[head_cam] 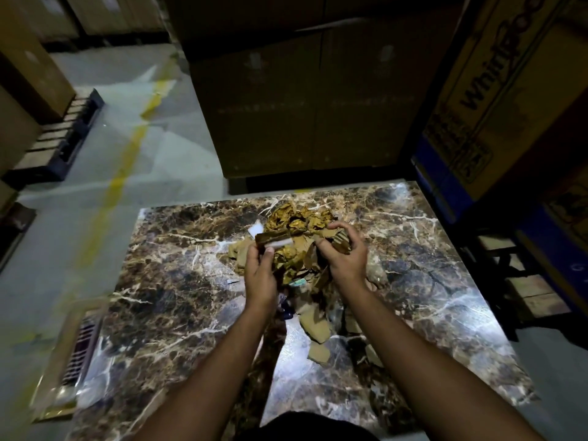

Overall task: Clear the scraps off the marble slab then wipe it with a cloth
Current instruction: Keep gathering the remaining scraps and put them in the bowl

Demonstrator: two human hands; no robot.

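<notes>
Both hands are closed on a bundle of scraps point(299, 246) held just above the middle of the marble slab point(165, 281). The left hand point(259, 268) pinches a flat brown strip with a white edge point(275, 241), thumb on top; the strip's long axis runs left to right across the view, tilted slightly up toward the right. The right hand point(345, 253) curls its fingers around the right side of the bundle, gripping folded cardboard and crumpled yellow-brown paper.

More scraps lie on the slab under and around the hands: torn cardboard pieces point(316, 326) trail toward the person, a small white piece point(256, 230) sits just left of the bundle, and a bluish bit point(297, 283) shows beneath the wrists. The trail of cardboard runs roughly from the far middle of the slab to its near middle.

The slab is dark brown with white veins and lies flat, its long sides running left to right. Large cardboard boxes point(302, 106) stand closed behind it, and a printed box point(496, 90) leans at the right; what they contain cannot be seen. A yellow line point(124, 173) marks the grey floor at the left, near a pallet point(63, 135).
</notes>
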